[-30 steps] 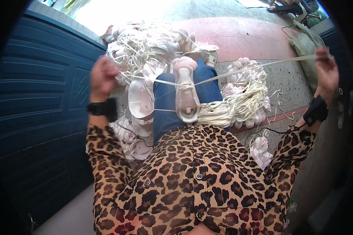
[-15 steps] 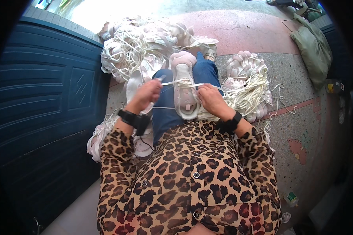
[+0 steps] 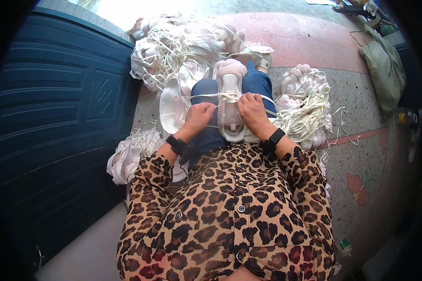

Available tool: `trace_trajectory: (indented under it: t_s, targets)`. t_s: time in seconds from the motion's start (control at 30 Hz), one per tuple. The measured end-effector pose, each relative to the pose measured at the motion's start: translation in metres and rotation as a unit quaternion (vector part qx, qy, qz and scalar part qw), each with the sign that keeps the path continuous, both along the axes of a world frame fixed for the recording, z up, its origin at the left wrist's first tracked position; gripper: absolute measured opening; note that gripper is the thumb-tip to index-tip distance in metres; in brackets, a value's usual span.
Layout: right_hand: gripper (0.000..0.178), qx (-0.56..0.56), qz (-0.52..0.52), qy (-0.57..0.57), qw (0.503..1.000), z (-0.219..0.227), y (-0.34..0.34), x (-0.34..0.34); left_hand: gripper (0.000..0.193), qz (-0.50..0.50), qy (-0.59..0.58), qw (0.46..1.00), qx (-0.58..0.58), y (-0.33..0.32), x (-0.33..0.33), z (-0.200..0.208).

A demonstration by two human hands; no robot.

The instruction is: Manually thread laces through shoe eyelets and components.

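Observation:
A pale pink and white shoe upper point(image 3: 229, 110) lies lengthwise between my denim-covered knees, its padded pink end away from me. White shoelace point(image 3: 204, 95) crosses its middle and trails over both thighs. My left hand point(image 3: 199, 118) is beside the upper's left edge, thumb and fingers pinched together. A thin pale tip shows at those fingertips, too small to make out. On the other side, my right hand point(image 3: 254, 111) has its fingers curled at the upper's right edge, closed on the shoelace there.
A big heap of white and pink shoe uppers point(image 3: 180, 51) with tangled laces lies ahead left. Smaller piles sit at right point(image 3: 305, 107) and near left point(image 3: 133, 157). A blue panelled door point(image 3: 61, 103) stands at left; a greenish sack point(image 3: 382, 70) stands at far right.
My left hand has let the stretched lace drop across the left thigh and come in toward the upper, lower down. My right hand stays at the right edge, fingers more curled.

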State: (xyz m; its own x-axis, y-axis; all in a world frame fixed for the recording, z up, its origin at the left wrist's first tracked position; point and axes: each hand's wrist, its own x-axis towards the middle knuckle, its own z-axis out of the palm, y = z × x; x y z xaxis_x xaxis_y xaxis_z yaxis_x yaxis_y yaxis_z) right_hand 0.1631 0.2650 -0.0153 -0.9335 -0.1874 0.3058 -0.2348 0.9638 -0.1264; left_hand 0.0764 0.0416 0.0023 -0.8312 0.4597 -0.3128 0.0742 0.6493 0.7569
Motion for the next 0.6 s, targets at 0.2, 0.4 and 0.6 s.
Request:
trace_trajectory:
  t_s: [0.2,0.4,0.6]
  targets:
    - [0.01,-0.057,-0.055,0.022,0.997,0.007,0.01,0.0,0.025,-0.058,0.181,0.98,-0.049,0.016,0.004,0.012]
    - [0.016,-0.076,-0.058,0.035,0.995,0.004,0.011,0.003,0.025,-0.111,0.208,0.968,-0.091,0.023,0.002,0.014]
    - [0.016,-0.085,-0.046,0.018,0.995,0.007,0.011,0.002,0.026,-0.12,0.143,0.978,-0.092,0.028,-0.01,-0.002]
